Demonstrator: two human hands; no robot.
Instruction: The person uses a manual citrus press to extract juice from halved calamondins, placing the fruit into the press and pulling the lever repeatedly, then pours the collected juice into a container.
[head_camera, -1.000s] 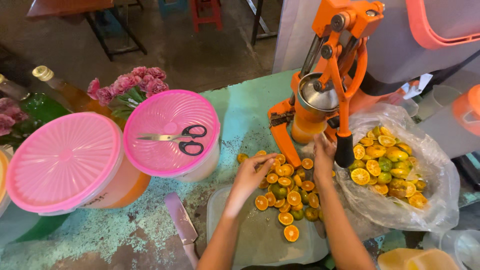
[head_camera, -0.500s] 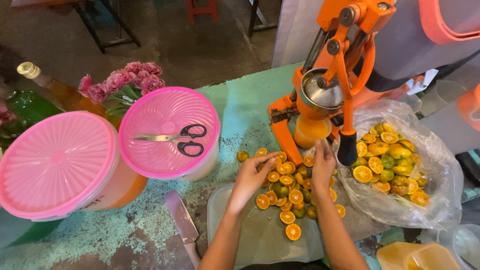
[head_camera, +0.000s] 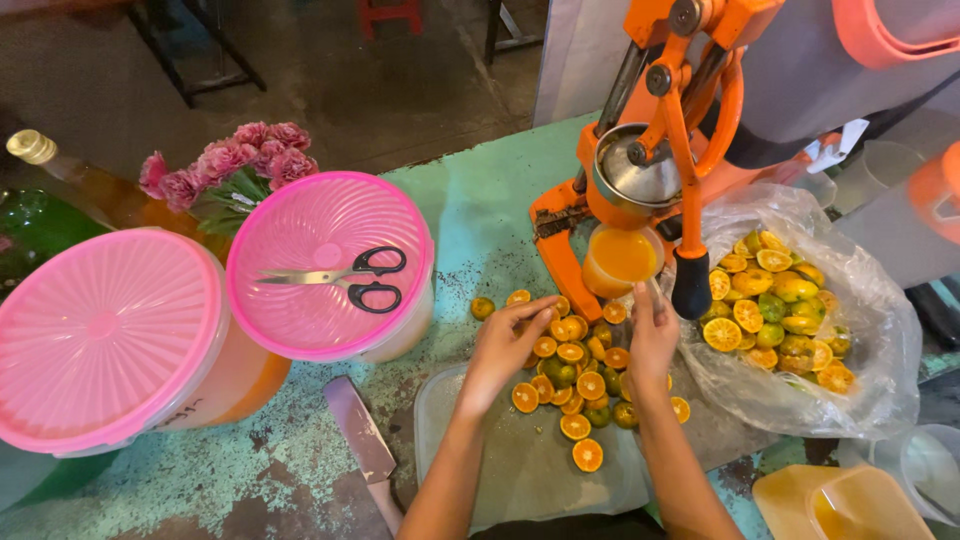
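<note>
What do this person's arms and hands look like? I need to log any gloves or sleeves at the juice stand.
Both forearms are bare up to the frame's bottom edge: no sleeves show. The left hand and right hand wear no gloves. No ring, watch or bracelet can be seen on either.

A worn table (head_camera: 470, 215) with a chipped turquoise top carries everything. On it stand two tubs with pink lids (head_camera: 105, 335), side by side at the left, an orange lever juicer (head_camera: 660, 150) at the far edge, and a clear plastic bag (head_camera: 800, 330) of squeezed citrus halves at the right. A grey cutting board (head_camera: 520, 470) lies at the near edge, heaped with halved oranges (head_camera: 575, 360). A knife (head_camera: 365, 450) lies just left of the board.
</note>
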